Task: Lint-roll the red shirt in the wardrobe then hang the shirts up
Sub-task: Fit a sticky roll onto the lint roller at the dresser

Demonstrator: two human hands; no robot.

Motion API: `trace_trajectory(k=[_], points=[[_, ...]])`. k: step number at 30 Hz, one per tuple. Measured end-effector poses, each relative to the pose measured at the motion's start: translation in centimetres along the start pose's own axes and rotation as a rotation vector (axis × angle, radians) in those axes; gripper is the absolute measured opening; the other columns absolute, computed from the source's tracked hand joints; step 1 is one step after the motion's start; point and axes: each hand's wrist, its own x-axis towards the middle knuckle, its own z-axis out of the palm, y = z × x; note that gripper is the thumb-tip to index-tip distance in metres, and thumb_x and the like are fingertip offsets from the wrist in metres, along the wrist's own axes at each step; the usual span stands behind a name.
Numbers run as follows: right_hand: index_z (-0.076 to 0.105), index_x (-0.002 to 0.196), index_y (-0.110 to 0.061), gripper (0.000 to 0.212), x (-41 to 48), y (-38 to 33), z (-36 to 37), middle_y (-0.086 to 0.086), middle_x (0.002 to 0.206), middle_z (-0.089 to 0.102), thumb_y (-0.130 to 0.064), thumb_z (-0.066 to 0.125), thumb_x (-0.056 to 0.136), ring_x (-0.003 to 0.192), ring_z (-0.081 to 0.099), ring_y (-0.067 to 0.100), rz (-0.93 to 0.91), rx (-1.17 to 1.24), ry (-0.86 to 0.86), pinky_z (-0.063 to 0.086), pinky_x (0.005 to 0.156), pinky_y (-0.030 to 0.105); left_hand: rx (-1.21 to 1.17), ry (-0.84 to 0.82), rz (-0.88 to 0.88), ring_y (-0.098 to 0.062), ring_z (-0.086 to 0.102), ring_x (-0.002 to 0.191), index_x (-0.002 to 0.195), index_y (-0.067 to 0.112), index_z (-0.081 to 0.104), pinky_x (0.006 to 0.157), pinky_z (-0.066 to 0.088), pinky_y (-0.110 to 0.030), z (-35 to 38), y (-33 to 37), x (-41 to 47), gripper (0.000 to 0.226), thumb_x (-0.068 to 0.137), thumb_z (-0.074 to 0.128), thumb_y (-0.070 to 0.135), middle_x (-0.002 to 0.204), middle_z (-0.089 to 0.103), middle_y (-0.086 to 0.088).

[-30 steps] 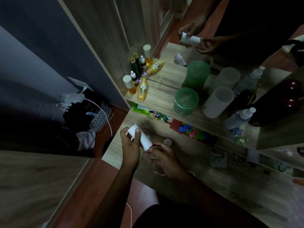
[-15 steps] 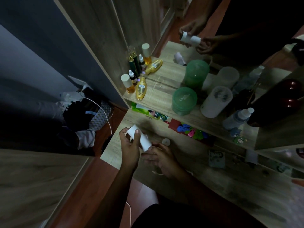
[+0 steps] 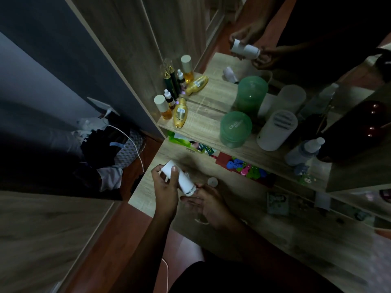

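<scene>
Little has moved since the earlier frame: both hands sit in nearly the same spot over the table's near-left corner, w/ the white lint roller [image 3: 182, 178] tipped a bit more upright and the right hand's fingers looser under its lower end.

Left hand [image 3: 166, 190] wraps the roller's upper part, thumb pressed on its front, fingers closed round it. Right hand [image 3: 206, 203] is just below, fingers [image 3: 187, 200] half open and touching or nearly touching the roller's bottom cap; can't tell if it grips. Looks like prep, maybe opening the roller or peeling a sheet, but that's a guess.

Task progress: early. No red shirt, wardrobe rail or hangers in view, so rolling and hanging are both still to do, as far as shown.

Just beyond the hands a small round cap [image 3: 212, 181] lies on the table [image 3: 143, 197]. Under the shelf [image 3: 203, 132], toward the table's back edge, sit bright clips [image 3: 245, 168]. On the shelf: amber bottles [image 3: 179, 113] at the left end, a green jar [image 3: 236, 129] mid, a white cylinder w/ a grille top [image 3: 277, 130] beside it, a spray bottle [image 3: 302, 152] toward the right end. Behind stands a mirror [image 3: 317, 66] reflecting hands and roller.
</scene>
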Motion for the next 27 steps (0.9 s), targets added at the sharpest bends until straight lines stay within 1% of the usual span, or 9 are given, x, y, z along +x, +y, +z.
trace_trajectory(k=[3,8,10,13,15,17,19,23,27], points=[[0.059,0.109,-0.011,0.018,0.4,0.4,-0.3,0.025,0.118,0.066,-0.002,0.05,0.096,0.106,0.068,0.039,-0.021,-0.007,0.001,0.054,0.091,0.048,-0.003,0.0,-0.003,-0.033,0.065,0.107,0.105,0.039,0.049,0.084,0.056,-0.049,0.2,-0.1,0.0,0.031,0.083,0.065,0.052,0.116,0.062,-0.013],[0.062,0.111,-0.009,0.018,0.8,0.7,-0.6,0.026,0.124,0.062,-0.006,0.056,0.094,0.112,0.064,0.041,-0.022,0.018,0.034,0.047,0.102,0.056,-0.021,-0.007,-0.014,-0.034,0.066,0.106,0.106,0.038,0.049,0.086,0.057,-0.05,0.4,-0.4,0.3,0.025,0.088,0.064,0.043,0.117,0.062,-0.014],[0.063,0.108,-0.012,0.021,0.8,0.3,-0.4,0.023,0.12,0.064,-0.015,0.063,0.088,0.109,0.065,0.038,-0.031,0.005,0.046,0.05,0.1,0.052,-0.015,-0.017,-0.018,-0.034,0.066,0.107,0.109,0.034,0.048,0.086,0.057,-0.051,0.4,-0.6,0.4,0.025,0.091,0.063,0.039,0.117,0.062,-0.015],[0.063,0.102,-0.011,0.012,0.5,0.0,-0.6,0.016,0.104,0.068,-0.006,0.061,0.092,0.094,0.07,0.026,-0.022,0.048,0.024,0.058,0.085,0.036,0.0,-0.026,-0.021,-0.036,0.065,0.106,0.114,0.027,0.046,0.083,0.057,-0.051,0.5,-0.8,0.5,0.027,0.094,0.061,0.035,0.117,0.061,-0.017],[0.063,0.108,-0.01,0.015,0.5,0.3,-0.9,0.014,0.108,0.068,-0.01,0.06,0.093,0.098,0.068,0.022,-0.021,0.002,0.035,0.057,0.091,0.034,-0.022,-0.032,-0.031,-0.035,0.066,0.104,0.118,0.024,0.044,0.082,0.058,-0.05,0.5,-0.8,0.5,0.031,0.094,0.062,0.034,0.117,0.061,-0.016],[0.062,0.117,-0.011,0.03,0.8,0.5,-1.2,0.012,0.119,0.066,-0.026,0.062,0.09,0.108,0.065,0.02,-0.014,-0.049,0.015,0.052,0.101,0.036,-0.041,-0.015,-0.076,-0.029,0.068,0.1,0.128,0.021,0.04,0.077,0.06,-0.041,0.6,-0.7,0.6,0.041,0.094,0.062,0.028,0.115,0.063,-0.011],[0.066,0.111,-0.014,0.021,0.9,0.5,-1.5,0.013,0.112,0.071,-0.016,0.066,0.089,0.104,0.069,0.027,-0.017,-0.079,0.052,0.053,0.097,0.044,-0.034,0.018,-0.123,-0.023,0.069,0.097,0.133,0.017,0.038,0.072,0.059,-0.031,0.7,-0.7,0.8,0.049,0.092,0.066,0.023,0.113,0.065,-0.008],[0.068,0.106,-0.015,0.019,1.5,0.7,-2.7,0.008,0.099,0.074,-0.008,0.068,0.088,0.089,0.073,0.022,-0.055,-0.124,0.169,0.059,0.075,0.032,0.246,-0.084,-0.034,-0.02,0.068,0.101,0.118,0.011,0.056,0.08,0.058,-0.031,1.1,-1.7,2.2,0.041,0.084,0.075,0.023,0.113,0.069,-0.008],[0.067,0.106,-0.022,0.022,1.9,1.1,-3.0,0.004,0.104,0.071,-0.018,0.074,0.085,0.096,0.07,0.019,-0.062,-0.174,0.306,0.06,0.083,0.037,0.585,-0.268,0.219,-0.019,0.064,0.104,0.118,0.006,0.066,0.089,0.052,-0.034,2.8,-2.3,4.1,0.043,0.081,0.077,0.027,0.114,0.07,-0.007]])
